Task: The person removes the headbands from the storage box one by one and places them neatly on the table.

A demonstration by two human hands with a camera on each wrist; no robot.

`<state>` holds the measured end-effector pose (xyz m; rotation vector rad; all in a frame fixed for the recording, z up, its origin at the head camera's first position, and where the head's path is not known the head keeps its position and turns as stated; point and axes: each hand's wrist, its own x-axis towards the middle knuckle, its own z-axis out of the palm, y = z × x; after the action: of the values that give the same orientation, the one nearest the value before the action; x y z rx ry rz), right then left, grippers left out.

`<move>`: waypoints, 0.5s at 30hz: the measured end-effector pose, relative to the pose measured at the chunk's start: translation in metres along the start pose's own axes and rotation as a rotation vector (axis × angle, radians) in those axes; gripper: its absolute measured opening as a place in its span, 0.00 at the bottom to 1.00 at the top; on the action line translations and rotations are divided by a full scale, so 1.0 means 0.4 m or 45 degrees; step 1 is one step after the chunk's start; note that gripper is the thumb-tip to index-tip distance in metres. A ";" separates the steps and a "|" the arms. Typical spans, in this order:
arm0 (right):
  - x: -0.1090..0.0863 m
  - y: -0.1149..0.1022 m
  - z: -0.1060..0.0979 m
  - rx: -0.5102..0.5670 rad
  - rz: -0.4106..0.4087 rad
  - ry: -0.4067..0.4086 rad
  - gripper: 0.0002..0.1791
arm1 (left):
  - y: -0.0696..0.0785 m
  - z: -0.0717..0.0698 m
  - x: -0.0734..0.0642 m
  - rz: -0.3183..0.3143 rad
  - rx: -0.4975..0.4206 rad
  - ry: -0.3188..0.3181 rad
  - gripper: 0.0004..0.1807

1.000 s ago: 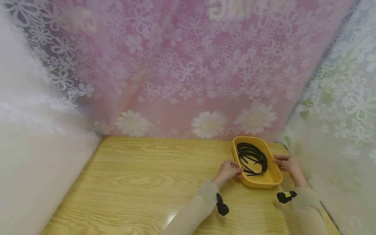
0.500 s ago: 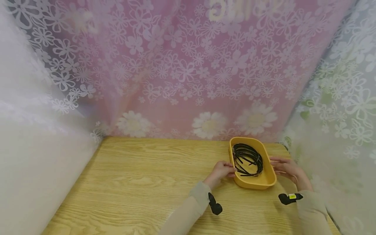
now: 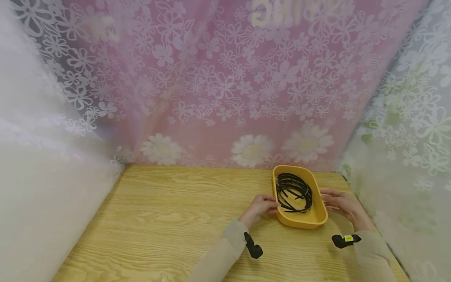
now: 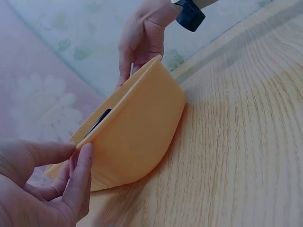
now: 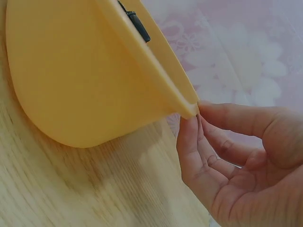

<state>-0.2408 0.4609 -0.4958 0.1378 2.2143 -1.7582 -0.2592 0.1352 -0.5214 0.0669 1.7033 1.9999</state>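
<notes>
A yellow plastic tub [image 3: 318,213] with rounded corners sits at the right rear of the wooden table. Inside it lies a bunch of black hair bands [image 3: 293,186], several loops with toothed edges and loose ends. My left hand [image 3: 260,207] pinches the tub's left rim between thumb and fingers, close up in the left wrist view [image 4: 52,177]. On the opposite side my right hand [image 3: 343,203] pinches the rim at its fingertips; the right wrist view shows the thumb above and fingers [image 5: 189,142] below the lip. Only a dark end of a band shows over the rim there.
The wood-grain table [image 3: 169,223] extends left and toward me. A pink floral curtain [image 3: 218,98] hangs along its back edge, close behind the tub. A pale floral sheet [image 3: 405,188] borders the right side, near my right arm; a white sheet [image 3: 53,188] stands on the left.
The tub, with the black hair bands in it, has shifted left and slightly toward me. Both hands have stayed at its rim, the left moving along with it.
</notes>
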 end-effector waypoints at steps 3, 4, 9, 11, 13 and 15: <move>0.002 -0.003 0.010 0.013 -0.006 -0.006 0.33 | -0.003 -0.012 -0.003 -0.006 -0.034 -0.010 0.11; 0.002 -0.003 0.014 0.009 -0.011 -0.010 0.33 | -0.004 -0.015 -0.004 -0.006 -0.032 -0.011 0.11; 0.008 -0.006 0.037 -0.036 -0.020 0.009 0.35 | -0.008 -0.035 -0.012 0.005 -0.062 -0.002 0.14; 0.010 -0.007 0.045 -0.065 -0.026 0.005 0.36 | -0.009 -0.045 -0.016 0.011 -0.070 -0.001 0.14; 0.012 -0.010 0.054 -0.060 -0.023 0.013 0.36 | -0.007 -0.054 -0.022 0.003 -0.076 0.003 0.13; 0.013 -0.014 0.062 -0.050 -0.031 0.006 0.36 | -0.005 -0.063 -0.027 0.003 -0.077 0.001 0.13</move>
<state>-0.2427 0.4349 -0.4969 0.1067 2.2618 -1.7274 -0.2582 0.1083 -0.5256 0.0470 1.6423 2.0519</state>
